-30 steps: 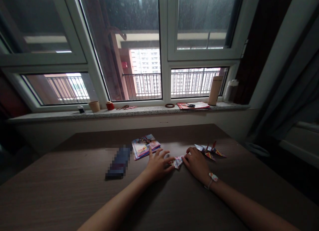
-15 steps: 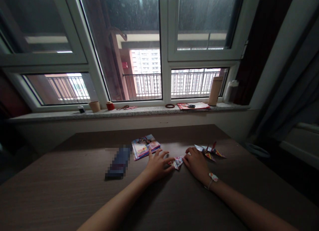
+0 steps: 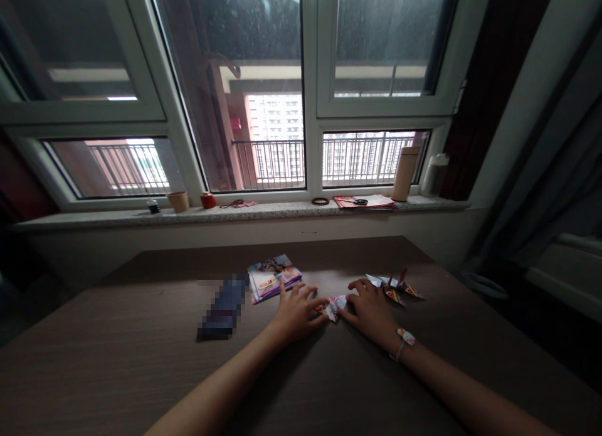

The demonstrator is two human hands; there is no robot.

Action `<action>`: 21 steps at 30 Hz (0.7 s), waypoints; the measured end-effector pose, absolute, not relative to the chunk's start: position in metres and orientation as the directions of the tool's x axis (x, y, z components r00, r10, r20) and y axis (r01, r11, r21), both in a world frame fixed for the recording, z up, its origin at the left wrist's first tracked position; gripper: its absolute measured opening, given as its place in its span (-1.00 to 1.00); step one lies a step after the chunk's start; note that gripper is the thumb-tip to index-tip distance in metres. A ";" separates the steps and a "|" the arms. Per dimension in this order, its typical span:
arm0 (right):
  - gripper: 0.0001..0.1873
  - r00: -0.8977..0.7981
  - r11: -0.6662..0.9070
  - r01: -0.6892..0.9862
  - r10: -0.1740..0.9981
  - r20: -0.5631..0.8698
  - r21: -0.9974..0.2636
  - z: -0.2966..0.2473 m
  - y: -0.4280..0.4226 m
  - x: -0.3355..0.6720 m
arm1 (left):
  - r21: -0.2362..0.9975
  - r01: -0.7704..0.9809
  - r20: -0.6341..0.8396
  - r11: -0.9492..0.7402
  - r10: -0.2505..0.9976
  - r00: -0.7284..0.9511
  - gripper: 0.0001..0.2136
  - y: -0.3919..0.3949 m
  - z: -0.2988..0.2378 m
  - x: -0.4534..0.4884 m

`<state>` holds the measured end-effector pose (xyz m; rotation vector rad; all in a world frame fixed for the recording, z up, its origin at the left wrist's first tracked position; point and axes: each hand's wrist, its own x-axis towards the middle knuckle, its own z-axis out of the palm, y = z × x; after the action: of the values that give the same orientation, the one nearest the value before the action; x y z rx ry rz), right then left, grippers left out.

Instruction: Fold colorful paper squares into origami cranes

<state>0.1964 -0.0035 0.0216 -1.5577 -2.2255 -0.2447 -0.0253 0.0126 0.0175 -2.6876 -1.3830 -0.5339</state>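
A small folded piece of printed paper point(image 3: 335, 305) lies on the table between my hands, white with red and coloured print. My left hand point(image 3: 296, 309) has its thumb and index finger at the paper's left edge, the other fingers spread over the tabletop. At the right edge, the thumb and fingertips of my right hand point(image 3: 371, 307) pinch toward the paper. A bracelet point(image 3: 404, 339) circles my right wrist. Just beyond that hand sit folded paper cranes point(image 3: 397, 288) with pointed wings, partly hidden by it. Fingertips cover some of the paper's edges.
A stack of printed paper sheets point(image 3: 274, 279) lies beyond my left hand on the brown table point(image 3: 117, 361). Left of it is a dark blurred-out object point(image 3: 226, 307). The windowsill point(image 3: 273, 211) carries a paper cup point(image 3: 178, 201), scissors point(image 3: 360, 202) on papers and a tan bottle point(image 3: 405, 174).
My right thumb has slid left and down along the paper, and the fingers have parted from it more. The paper's right side looks flatter and wider. My left hand is nearly still.
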 end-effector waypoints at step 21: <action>-0.55 -0.305 0.380 0.914 0.874 0.378 -0.140 0.026 -0.008 0.196 | 0.111 0.814 0.301 -0.571 0.799 0.520 -0.66 0.012 0.019 -0.025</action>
<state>0.1964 -0.0080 0.0260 -1.5506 -2.2536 -0.1414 -0.0255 0.0120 0.0188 -2.7003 -1.4335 -0.4985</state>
